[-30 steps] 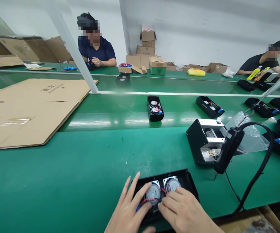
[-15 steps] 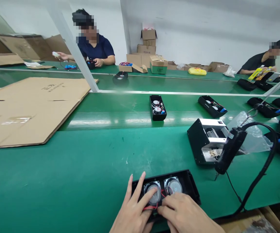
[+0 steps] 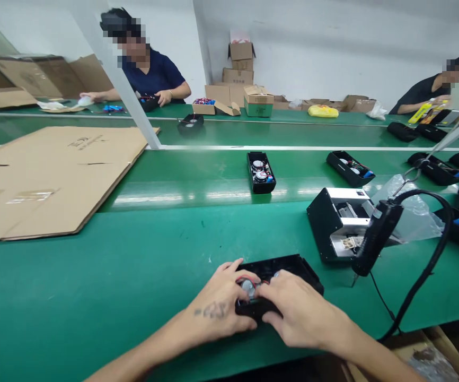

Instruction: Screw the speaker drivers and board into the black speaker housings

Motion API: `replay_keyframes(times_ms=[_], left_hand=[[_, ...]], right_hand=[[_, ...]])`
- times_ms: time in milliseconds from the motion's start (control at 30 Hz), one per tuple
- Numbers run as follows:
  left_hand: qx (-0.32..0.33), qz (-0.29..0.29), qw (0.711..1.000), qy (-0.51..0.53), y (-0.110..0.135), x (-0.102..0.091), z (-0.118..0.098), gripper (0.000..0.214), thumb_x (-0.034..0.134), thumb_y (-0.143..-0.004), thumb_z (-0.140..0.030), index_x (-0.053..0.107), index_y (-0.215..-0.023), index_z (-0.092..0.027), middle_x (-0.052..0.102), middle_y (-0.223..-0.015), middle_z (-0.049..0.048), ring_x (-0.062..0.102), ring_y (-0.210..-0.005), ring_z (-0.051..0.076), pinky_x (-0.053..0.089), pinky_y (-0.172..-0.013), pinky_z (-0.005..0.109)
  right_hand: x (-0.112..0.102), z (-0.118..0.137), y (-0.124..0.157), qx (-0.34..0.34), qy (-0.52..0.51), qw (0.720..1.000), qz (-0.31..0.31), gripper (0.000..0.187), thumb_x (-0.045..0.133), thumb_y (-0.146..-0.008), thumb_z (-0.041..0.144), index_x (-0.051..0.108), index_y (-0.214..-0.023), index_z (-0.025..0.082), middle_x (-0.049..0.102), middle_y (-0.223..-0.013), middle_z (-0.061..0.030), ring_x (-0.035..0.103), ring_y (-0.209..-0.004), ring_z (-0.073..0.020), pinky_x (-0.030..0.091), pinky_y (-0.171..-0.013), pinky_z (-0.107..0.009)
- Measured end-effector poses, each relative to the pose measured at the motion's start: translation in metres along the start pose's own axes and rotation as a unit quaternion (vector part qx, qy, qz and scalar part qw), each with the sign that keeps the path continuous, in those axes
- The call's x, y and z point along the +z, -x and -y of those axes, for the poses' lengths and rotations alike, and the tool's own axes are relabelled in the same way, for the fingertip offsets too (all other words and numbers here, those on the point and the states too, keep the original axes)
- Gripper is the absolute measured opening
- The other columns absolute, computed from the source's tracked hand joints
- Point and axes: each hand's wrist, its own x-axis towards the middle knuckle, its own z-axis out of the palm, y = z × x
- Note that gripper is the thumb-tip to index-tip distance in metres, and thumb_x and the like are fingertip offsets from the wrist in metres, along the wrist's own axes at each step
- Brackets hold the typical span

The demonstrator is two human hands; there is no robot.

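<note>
Both hands now curl over the near edge of the black housing (image 3: 289, 270), where a second ago they lay flatter with fingers spread on the two speakers. Left hand (image 3: 221, 307) pinches at the red wire (image 3: 245, 279) by the left speaker (image 3: 248, 287); right hand (image 3: 299, 313) grips the housing's near wall. Housing sits at the near edge of the green belt (image 3: 134, 276), slightly farther out than before. Looks like wire dressing, not placement. Driver (image 3: 374, 239) hangs untouched to the right.
</note>
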Motion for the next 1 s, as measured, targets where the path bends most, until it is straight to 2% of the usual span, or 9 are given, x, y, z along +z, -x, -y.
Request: replay_keyframes(times_ms=[67, 133, 200, 300, 467, 633, 800, 933, 1000], left_hand=[[-0.051, 0.069, 0.995, 0.055, -0.014, -0.021, 0.001, 0.022, 0.103, -0.075, -0.034, 0.082, -0.079, -0.028, 0.076, -0.144, -0.0035, 0.054, -0.157, 0.045, 0.046, -0.131, 0.062], [-0.089, 0.109, 0.983, 0.117, -0.025, -0.035, 0.003, 0.034, 0.102, -0.073, -0.048, 0.077, -0.070, -0.025, 0.076, -0.143, -0.0004, 0.055, -0.155, 0.045, 0.049, -0.126, 0.053], [-0.108, 0.123, 0.974, 0.159, -0.032, -0.040, 0.004, 0.049, 0.100, -0.069, -0.064, 0.071, -0.062, -0.024, 0.077, -0.139, 0.0024, 0.059, -0.150, 0.044, 0.051, -0.119, 0.049], [-0.111, 0.116, 0.972, 0.175, -0.034, -0.038, 0.006, 0.060, 0.095, -0.065, -0.077, 0.066, -0.059, -0.025, 0.078, -0.134, 0.0028, 0.060, -0.147, 0.042, 0.049, -0.116, 0.046], [-0.091, 0.104, 0.975, 0.175, -0.033, -0.035, 0.006, 0.060, 0.093, -0.069, -0.078, 0.067, -0.060, -0.025, 0.080, -0.130, 0.0017, 0.062, -0.146, 0.041, 0.049, -0.113, 0.045], [-0.083, 0.101, 0.979, 0.155, -0.030, -0.034, 0.008, 0.049, 0.095, -0.074, -0.069, 0.074, -0.069, -0.025, 0.078, -0.138, 0.0020, 0.058, -0.151, 0.040, 0.047, -0.122, 0.047], [-0.110, 0.122, 0.974, 0.158, -0.027, -0.030, 0.010, 0.048, 0.096, -0.070, -0.071, 0.077, -0.072, -0.027, 0.074, -0.147, 0.0003, 0.047, -0.161, 0.042, 0.041, -0.129, 0.053], [-0.095, 0.113, 0.975, 0.168, -0.028, -0.030, 0.010, 0.051, 0.094, -0.072, -0.075, 0.079, -0.073, -0.027, 0.076, -0.144, 0.0006, 0.051, -0.158, 0.041, 0.042, -0.128, 0.050], [-0.083, 0.108, 0.977, 0.162, -0.028, -0.031, 0.010, 0.051, 0.092, -0.075, -0.077, 0.082, -0.076, -0.027, 0.077, -0.142, 0.0008, 0.054, -0.156, 0.040, 0.043, -0.127, 0.048]], right_hand=[[-0.018, -0.003, -0.018, 0.036, -0.011, 0.996, 0.076, 0.027, 0.081, -0.087, 0.017, 0.083, -0.113, 0.021, 0.081, -0.089, -0.0060, 0.074, -0.085, -0.0268, 0.050, -0.079, -0.034], [-0.029, -0.008, -0.033, 0.050, -0.047, 0.991, 0.111, 0.019, 0.085, -0.084, 0.027, 0.084, -0.103, 0.025, 0.077, -0.081, -0.0024, 0.070, -0.077, -0.0244, 0.041, -0.067, -0.031], [-0.034, -0.012, -0.041, 0.050, -0.075, 0.989, 0.115, 0.017, 0.088, -0.079, 0.031, 0.081, -0.093, 0.025, 0.070, -0.073, 0.0009, 0.062, -0.067, -0.0202, 0.032, -0.060, -0.030], [-0.034, -0.015, -0.046, 0.063, -0.098, 0.986, 0.122, 0.018, 0.090, -0.073, 0.027, 0.076, -0.085, 0.024, 0.056, -0.065, 0.0058, 0.048, -0.059, -0.0152, 0.027, -0.055, -0.030], [-0.030, -0.017, -0.047, 0.056, -0.125, 0.985, 0.104, 0.024, 0.089, -0.069, 0.023, 0.066, -0.076, 0.024, 0.047, -0.061, 0.0079, 0.043, -0.060, -0.0137, 0.026, -0.057, -0.031], [-0.028, -0.018, -0.043, 0.024, -0.099, 0.991, 0.091, 0.021, 0.083, -0.070, 0.025, 0.063, -0.076, 0.024, 0.044, -0.061, 0.0072, 0.034, -0.058, -0.0142, 0.026, -0.057, -0.031], [-0.032, -0.015, -0.041, 0.021, -0.064, 0.989, 0.129, 0.019, 0.081, -0.075, 0.030, 0.075, -0.090, 0.022, 0.061, -0.065, 0.0028, 0.046, -0.058, -0.0168, 0.028, -0.057, -0.032], [-0.033, -0.010, -0.045, 0.031, -0.027, 0.987, 0.153, 0.028, 0.084, -0.079, 0.035, 0.080, -0.102, 0.019, 0.076, -0.075, -0.0048, 0.067, -0.069, -0.0242, 0.033, -0.062, -0.034], [-0.030, -0.009, -0.046, 0.030, -0.013, 0.987, 0.155, 0.027, 0.084, -0.083, 0.036, 0.082, -0.104, 0.019, 0.080, -0.079, -0.0075, 0.073, -0.076, -0.0275, 0.038, -0.068, -0.035]])
